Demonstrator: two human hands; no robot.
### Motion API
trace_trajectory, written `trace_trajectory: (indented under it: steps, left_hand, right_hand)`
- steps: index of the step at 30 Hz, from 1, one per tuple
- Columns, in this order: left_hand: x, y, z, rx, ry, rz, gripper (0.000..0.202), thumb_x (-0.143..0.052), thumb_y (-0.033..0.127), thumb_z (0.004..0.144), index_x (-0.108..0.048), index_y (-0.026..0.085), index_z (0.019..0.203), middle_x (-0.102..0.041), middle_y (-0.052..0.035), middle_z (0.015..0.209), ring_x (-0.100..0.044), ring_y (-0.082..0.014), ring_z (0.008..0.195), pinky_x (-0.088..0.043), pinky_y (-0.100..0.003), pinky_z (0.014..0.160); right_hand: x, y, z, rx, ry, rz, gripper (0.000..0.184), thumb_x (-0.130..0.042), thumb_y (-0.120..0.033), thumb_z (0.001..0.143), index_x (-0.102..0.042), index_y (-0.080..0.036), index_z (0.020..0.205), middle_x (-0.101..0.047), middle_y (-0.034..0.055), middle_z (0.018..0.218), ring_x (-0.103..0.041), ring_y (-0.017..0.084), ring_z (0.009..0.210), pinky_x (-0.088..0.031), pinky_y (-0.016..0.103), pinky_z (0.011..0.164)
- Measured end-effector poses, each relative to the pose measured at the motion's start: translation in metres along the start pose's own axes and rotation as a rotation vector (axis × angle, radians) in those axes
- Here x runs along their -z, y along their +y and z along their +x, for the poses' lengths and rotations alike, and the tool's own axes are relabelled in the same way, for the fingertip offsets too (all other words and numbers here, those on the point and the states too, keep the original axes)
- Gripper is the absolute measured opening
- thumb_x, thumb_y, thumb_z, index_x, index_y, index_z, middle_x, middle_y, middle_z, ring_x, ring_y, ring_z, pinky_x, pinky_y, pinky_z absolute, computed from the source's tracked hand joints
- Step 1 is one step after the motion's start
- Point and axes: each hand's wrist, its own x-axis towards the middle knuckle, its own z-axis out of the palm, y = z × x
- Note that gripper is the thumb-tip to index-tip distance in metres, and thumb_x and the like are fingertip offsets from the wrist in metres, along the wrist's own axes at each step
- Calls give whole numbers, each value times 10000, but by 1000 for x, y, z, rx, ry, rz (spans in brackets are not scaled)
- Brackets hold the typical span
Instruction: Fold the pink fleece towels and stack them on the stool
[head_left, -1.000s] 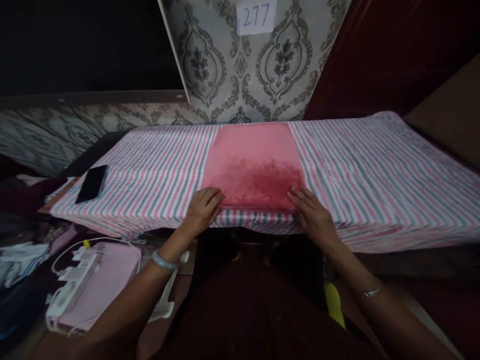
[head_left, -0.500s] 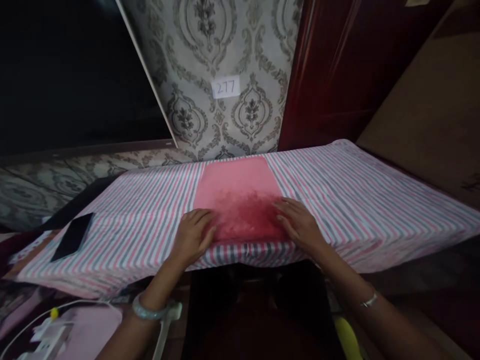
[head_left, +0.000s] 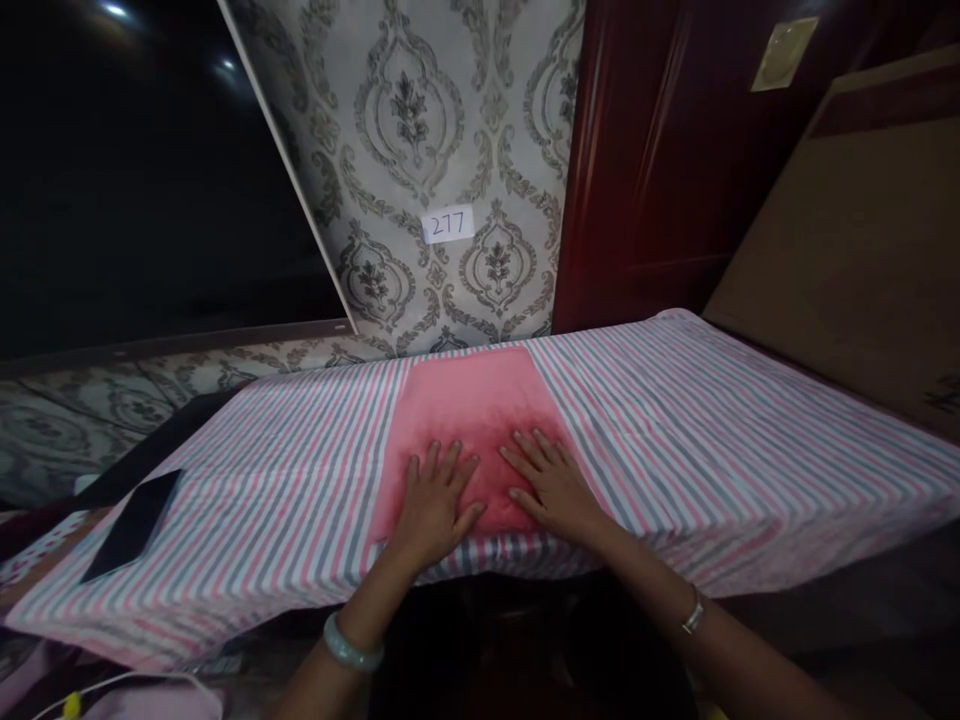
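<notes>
Where left hand [head_left: 435, 503], right hand [head_left: 553, 487] lie flat, pink cloth [head_left: 465, 405] looks deep red.

Looks like a dim room in a home: damask wallpaper [head_left: 405, 110] at twelve o'clock, a glossy dark-red door [head_left: 660, 170] at one, a striped sheet [head_left: 712, 420] spread flat, a phone [head_left: 131, 525] at nine.

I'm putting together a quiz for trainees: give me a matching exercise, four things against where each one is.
1 black phone
2 numbered label
3 green bangle
4 pink cloth

A on the patterned wall
B under the left hand and right hand
C around the left wrist
D left end of the striped sheet

Pairs: 1-D, 2-A, 3-C, 4-B.
</notes>
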Motion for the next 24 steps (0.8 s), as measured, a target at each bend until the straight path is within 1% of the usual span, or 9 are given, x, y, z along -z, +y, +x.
trace_trajectory:
  steps: [3,5,7,9,13,15,19,21,24]
  left_hand:
    - [14,11,9,-28,-25,-32,596,-545,413,980,-446,223,1536,-429,-146,1594,-343,-404,1484,-279,-707,1159]
    - [17,23,13,-88,-40,-49,593,-541,402,983,-442,214,1537,-442,-154,1584,-361,-369,1484,-263,-669,1191]
    - [11,36,14,-138,-56,-55,603,-565,421,969,-452,239,1533,-439,-153,1585,-356,-377,1486,-273,-665,1188]
    - [0,46,10,-150,-44,-45,633,-600,428,946,-440,286,1541,-400,-145,1610,-322,-407,1499,-278,-687,1173]
    - [-22,50,0,-139,25,-32,680,-626,380,927,-384,373,1562,-291,-103,1670,-241,-409,1533,-258,-689,1178]
    - [-26,49,-3,-138,33,-36,687,-622,373,927,-371,389,1566,-277,-91,1676,-228,-402,1539,-260,-687,1178]
    - [-25,48,-3,-140,43,-35,697,-632,358,910,-380,406,1559,-291,-81,1672,-235,-399,1538,-276,-685,1172]
    - [-24,48,-3,-140,50,-33,702,-639,339,899,-394,402,1553,-297,-79,1669,-236,-394,1539,-283,-676,1174]
    - [-25,48,-4,-142,63,-31,693,-632,305,894,-413,396,1545,-288,-67,1674,-221,-383,1546,-278,-665,1182]
  right_hand:
    - [20,3,20,34,16,73,507,-400,-426,1029,-536,-260,1488,-522,96,1533,-431,339,1448,-349,594,1162]
    - [30,3,39,74,49,104,497,-335,-354,1046,-531,-253,1491,-560,93,1500,-465,292,1430,-344,545,1182]
    - [34,3,61,121,24,101,506,-310,-321,1049,-494,-258,1516,-499,79,1555,-404,270,1476,-307,529,1207]
    - [31,7,82,173,-66,67,509,-325,-328,1051,-456,-266,1539,-401,70,1620,-317,278,1522,-255,556,1223]
    - [21,31,124,231,-206,-28,563,-397,-476,1043,-383,-291,1575,-273,63,1673,-186,310,1563,-131,615,1235]
    - [19,48,144,183,-236,-58,588,-391,-521,1038,-367,-298,1582,-260,63,1677,-164,317,1567,-108,627,1232]
    - [14,80,177,-20,-256,-50,609,-373,-536,1034,-352,-287,1590,-238,76,1686,-164,341,1564,-136,647,1220]
    - [4,92,185,-97,-221,10,629,-359,-557,1031,-321,-296,1601,-210,68,1697,-148,349,1566,-202,646,1205]
    - [-15,104,187,-128,-162,92,651,-349,-585,1028,-300,-294,1609,-213,58,1701,-130,348,1567,-275,601,1195]
